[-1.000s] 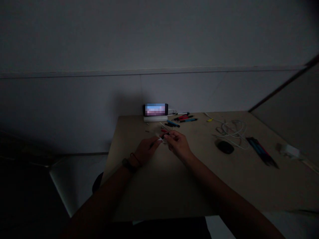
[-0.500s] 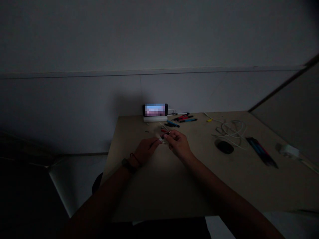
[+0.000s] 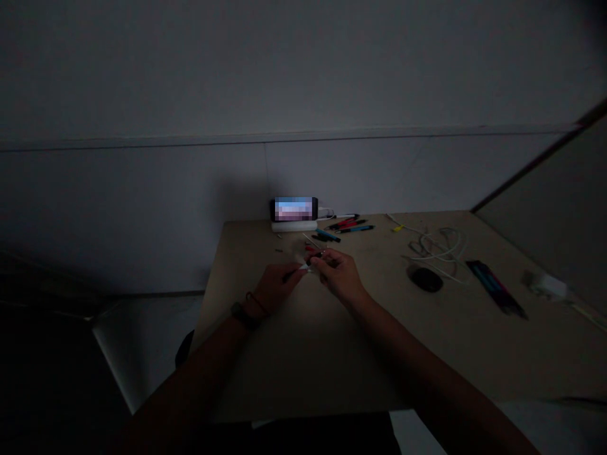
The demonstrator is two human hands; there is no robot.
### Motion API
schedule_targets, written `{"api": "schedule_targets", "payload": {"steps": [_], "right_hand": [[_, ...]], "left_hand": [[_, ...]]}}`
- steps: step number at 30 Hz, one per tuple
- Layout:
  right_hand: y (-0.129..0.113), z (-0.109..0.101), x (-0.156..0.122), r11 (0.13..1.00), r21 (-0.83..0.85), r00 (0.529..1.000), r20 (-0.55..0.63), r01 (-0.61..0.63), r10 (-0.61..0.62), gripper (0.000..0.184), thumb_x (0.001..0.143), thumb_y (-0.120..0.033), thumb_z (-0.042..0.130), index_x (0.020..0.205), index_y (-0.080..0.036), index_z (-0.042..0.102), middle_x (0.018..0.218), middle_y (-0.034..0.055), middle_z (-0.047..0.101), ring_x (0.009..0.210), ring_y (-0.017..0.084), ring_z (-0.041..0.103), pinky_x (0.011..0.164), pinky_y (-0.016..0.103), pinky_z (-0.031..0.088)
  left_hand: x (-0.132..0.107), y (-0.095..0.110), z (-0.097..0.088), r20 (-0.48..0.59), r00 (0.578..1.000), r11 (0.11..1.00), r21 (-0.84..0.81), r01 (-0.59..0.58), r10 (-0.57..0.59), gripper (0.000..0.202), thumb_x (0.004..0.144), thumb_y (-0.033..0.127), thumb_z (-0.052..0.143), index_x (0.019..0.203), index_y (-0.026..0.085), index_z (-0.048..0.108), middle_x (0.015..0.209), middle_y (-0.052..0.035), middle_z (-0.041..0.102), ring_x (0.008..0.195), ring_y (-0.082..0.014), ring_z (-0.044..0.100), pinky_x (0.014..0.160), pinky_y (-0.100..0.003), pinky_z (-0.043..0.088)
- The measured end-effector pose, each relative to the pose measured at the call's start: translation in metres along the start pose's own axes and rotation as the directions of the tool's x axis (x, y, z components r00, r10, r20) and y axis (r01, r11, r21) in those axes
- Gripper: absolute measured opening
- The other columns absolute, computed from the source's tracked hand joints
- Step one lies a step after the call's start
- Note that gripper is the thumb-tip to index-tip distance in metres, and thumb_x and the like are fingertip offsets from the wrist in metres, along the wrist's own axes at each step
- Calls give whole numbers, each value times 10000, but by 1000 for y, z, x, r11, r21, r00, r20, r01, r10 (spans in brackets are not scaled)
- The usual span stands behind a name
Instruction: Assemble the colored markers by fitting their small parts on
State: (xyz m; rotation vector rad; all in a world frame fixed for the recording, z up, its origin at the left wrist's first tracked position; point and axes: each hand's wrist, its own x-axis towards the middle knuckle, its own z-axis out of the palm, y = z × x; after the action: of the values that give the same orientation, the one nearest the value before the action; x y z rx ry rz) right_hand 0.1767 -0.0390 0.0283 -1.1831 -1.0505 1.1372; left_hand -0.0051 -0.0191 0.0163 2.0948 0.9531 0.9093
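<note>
Over the middle of the desk, my two hands meet almost fingertip to fingertip. My left hand (image 3: 279, 279) is closed in a pinch around something thin, dark with a pale end, too dim to name. Between the thumb and fingers of my right hand (image 3: 337, 270) is a small dark piece (image 3: 313, 256), perhaps part of a pen. Just beyond the fingers lie small red parts (image 3: 310, 248) and a thin pale rod (image 3: 311, 239). A short dark bit (image 3: 279, 251) rests left of them.
A phone (image 3: 294, 209) stands lit on a white base (image 3: 294, 226) against the wall. Red pens (image 3: 348, 224), a blue pen (image 3: 355, 229) and dark pens lie beside it. To the right are a coiled white cable (image 3: 439, 246), a black mouse (image 3: 425, 279) and a dark bundle of pens (image 3: 496, 289).
The view has shifted very slightly. Both hands keep nearly the same place and grip, with only a small movement at the fingertips.
</note>
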Motion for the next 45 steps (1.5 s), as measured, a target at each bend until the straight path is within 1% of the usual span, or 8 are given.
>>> {"api": "schedule_targets", "payload": {"steps": [7,12,15,20,24,29,39,45], "right_hand": [[1,1,0,1000,-15,1000,-26,0,0,402,647,-555,854,684,-192,683,593,-17,630,398,67,402,349,211,310],[4,2,0,1000,11,1000,-29,-3,3,431,661,-575,854,803,-186,731,662,-2,658,435,80,436,347,207,327],[7,2,2,992,123,999,-41,0,5,454,703,-593,827,899,-191,751,747,12,705,442,79,456,395,225,420],[8,1,3,931,358,996,-17,-75,87,419,773,-595,775,931,-208,743,914,71,774,631,163,673,604,298,567],[11,3,2,897,409,985,39,-168,167,359,795,-524,779,963,-209,740,946,72,786,788,195,729,717,309,590],[17,14,-4,858,452,970,105,-242,218,403,801,-563,774,1029,-235,721,886,50,781,861,224,742,671,298,585],[13,18,-11,792,524,947,229,-313,223,543,900,-719,572,1080,-223,701,1086,132,778,1058,287,731,830,416,590],[10,17,-11,787,521,941,252,-329,226,595,907,-761,493,1090,-232,694,1128,134,775,1032,298,735,784,415,592]], "left_hand": [[0,-2,1,-27,1000,1000,21,-15,15,354,985,405,562,818,160,755,621,14,625,584,-114,524,610,-229,400],[0,-3,3,-46,999,1000,8,23,-23,334,985,411,550,851,162,728,697,-2,668,643,-128,569,626,-234,418],[1,-3,4,-84,995,998,-19,55,-57,311,984,410,547,870,161,693,755,-10,678,681,-131,583,649,-235,437],[1,-6,4,-160,983,996,-30,84,-88,224,973,368,568,939,163,652,814,-15,680,712,-137,605,682,-247,473],[-1,-8,6,-81,996,999,1,40,-39,158,950,309,625,999,173,688,882,-39,734,780,-168,678,743,-281,525],[-2,-9,11,5,998,997,-36,-69,69,227,912,251,702,1134,207,714,1177,-82,765,1068,-221,728,956,-347,559],[-2,-11,13,41,999,998,62,-19,17,264,918,315,711,1159,210,735,1138,-80,788,1029,-240,746,899,-359,582],[-3,-11,13,-20,1000,999,45,-10,11,252,908,326,723,1132,210,739,1097,-76,793,992,-230,750,897,-351,576]]}}
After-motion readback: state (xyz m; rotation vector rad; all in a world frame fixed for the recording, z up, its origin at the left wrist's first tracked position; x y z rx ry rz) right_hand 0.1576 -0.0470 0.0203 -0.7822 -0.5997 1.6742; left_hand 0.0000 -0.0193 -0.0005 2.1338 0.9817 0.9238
